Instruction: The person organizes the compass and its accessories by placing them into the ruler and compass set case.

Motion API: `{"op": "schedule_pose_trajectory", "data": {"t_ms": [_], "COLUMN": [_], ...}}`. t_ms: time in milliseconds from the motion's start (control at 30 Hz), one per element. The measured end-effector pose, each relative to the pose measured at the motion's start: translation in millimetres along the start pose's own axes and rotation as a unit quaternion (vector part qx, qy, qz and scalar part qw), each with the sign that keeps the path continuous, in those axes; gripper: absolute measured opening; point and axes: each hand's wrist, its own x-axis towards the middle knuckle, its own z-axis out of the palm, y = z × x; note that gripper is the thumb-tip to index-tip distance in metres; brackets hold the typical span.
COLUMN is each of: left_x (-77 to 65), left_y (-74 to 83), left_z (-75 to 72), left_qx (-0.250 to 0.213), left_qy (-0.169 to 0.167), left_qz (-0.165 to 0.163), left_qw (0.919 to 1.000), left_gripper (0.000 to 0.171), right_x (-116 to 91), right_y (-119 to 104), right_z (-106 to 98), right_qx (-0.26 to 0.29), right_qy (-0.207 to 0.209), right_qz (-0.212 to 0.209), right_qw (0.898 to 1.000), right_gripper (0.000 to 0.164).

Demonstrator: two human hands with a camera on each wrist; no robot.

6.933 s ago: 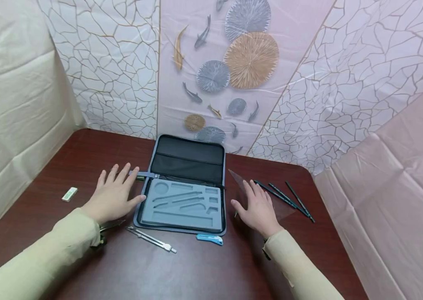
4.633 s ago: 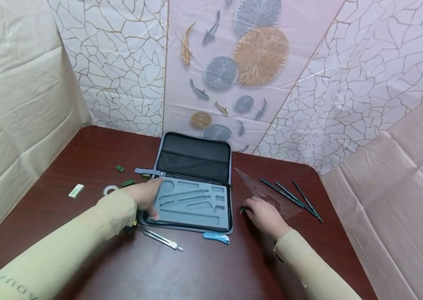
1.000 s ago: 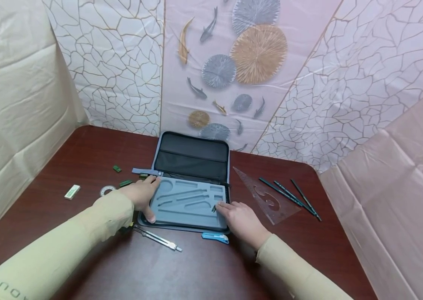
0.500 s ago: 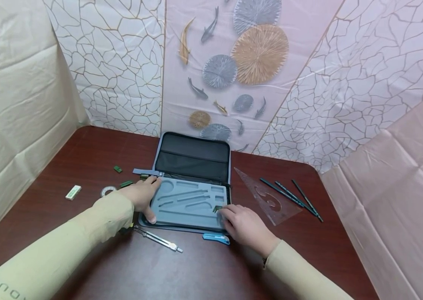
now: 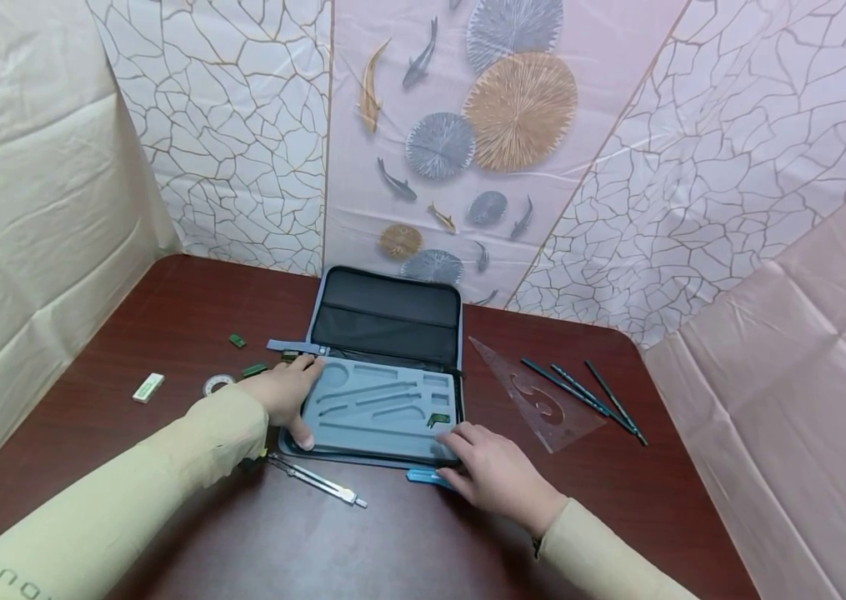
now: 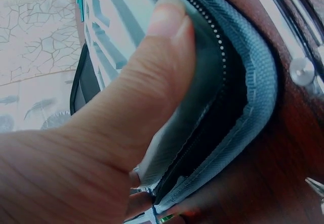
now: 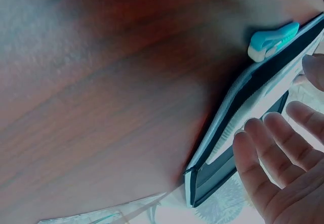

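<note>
A zip case (image 5: 388, 312) lies spread on the table, with a grey-blue foam tray (image 5: 362, 447) of shaped slots in it. My left hand (image 5: 280, 396) rests along the tray's left side. Its straight thumb (image 6: 169, 26) lies on top of the foam near the front corner, fingers at the back corner. A small dark green piece (image 5: 438, 420) sits in the L-shaped slot at the tray's right. My right hand (image 5: 493, 471) hovers by the front right corner, fingers (image 7: 253, 153) loosely spread and holding nothing. Beneath it lies a blue utility knife (image 5: 423, 477), partly covered in the head view.
A compass (image 5: 325, 487) lies in front of the case. To the left are an eraser (image 5: 148, 387), a white ring-shaped item (image 5: 217, 383) and small green pieces (image 5: 253, 369). At right lie a clear set square (image 5: 520, 392) and several dark green pencils (image 5: 595, 400).
My right hand has brought the green piece from beside the set square into the tray's L-shaped slot, let go and drawn back toward the front. My left hand moved onto the tray and has stayed.
</note>
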Motion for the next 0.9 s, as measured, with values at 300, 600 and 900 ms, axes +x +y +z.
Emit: {"op": "schedule_pose_trajectory", "data": {"t_ms": [300,600,900], "left_x": [0.0,0.4,-1.8], "left_y": [0.5,1.3,2.0], "left_z": [-1.9,-0.2,-1.4], "left_qx": [0.005,0.007,0.006], "left_qy": [0.0,-0.006,0.001], "left_qz": [0.001,0.005,0.004], "left_qw": [1.0,0.9999,1.0], "left_gripper": [0.127,0.126,0.126], "right_x": [-7,-13,-18], "right_y": [-5,-11,-11], "right_z": [5,6,12], "right_qx": [-0.001,0.0,-0.002], "right_qy": [0.0,-0.006,0.002], "right_qz": [-0.005,0.003,-0.011], "right_qw": [1.0,1.0,1.0], "right_gripper": [0.034,0.034,0.03]}}
